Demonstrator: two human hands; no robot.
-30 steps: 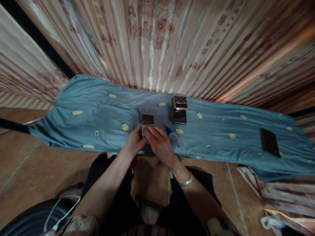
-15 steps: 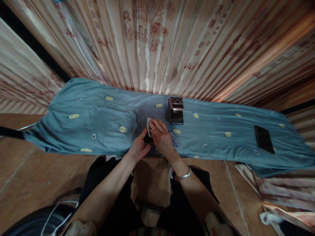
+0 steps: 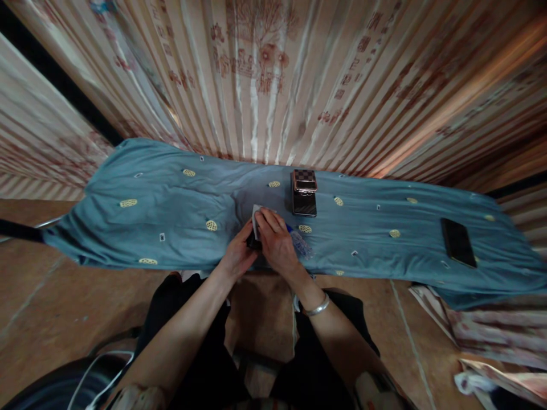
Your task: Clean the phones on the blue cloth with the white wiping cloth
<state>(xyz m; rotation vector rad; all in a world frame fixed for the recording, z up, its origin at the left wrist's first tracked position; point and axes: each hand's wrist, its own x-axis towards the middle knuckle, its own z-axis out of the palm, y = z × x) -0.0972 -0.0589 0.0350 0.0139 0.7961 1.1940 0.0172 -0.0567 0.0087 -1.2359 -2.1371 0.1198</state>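
My left hand (image 3: 240, 254) is closed round a small black object (image 3: 253, 243), mostly hidden between my hands near the front edge of the blue cloth. In my right hand (image 3: 277, 242) is a pale grey-white cloth (image 3: 256, 221), pressed by the fingers against the black object. A silver bangle is on my right wrist. Just right of that hand, a clear and blue crinkled item (image 3: 301, 245) lies on the cloth. Beyond it sits a dark phone (image 3: 304, 204) with a checkered, copper-edged item (image 3: 305, 180) at its far end.
The blue patterned cloth (image 3: 179, 199) covers a long, narrow surface. A black phone (image 3: 458, 242) lies at its right end. Pleated curtains (image 3: 273, 85) hang behind. At the lower left, a white cable (image 3: 85, 376) rests over a dark round object.
The view has shifted slightly. My hands stay together with the cloth and black object, and slightly more of the clear and blue item shows beside my right hand.
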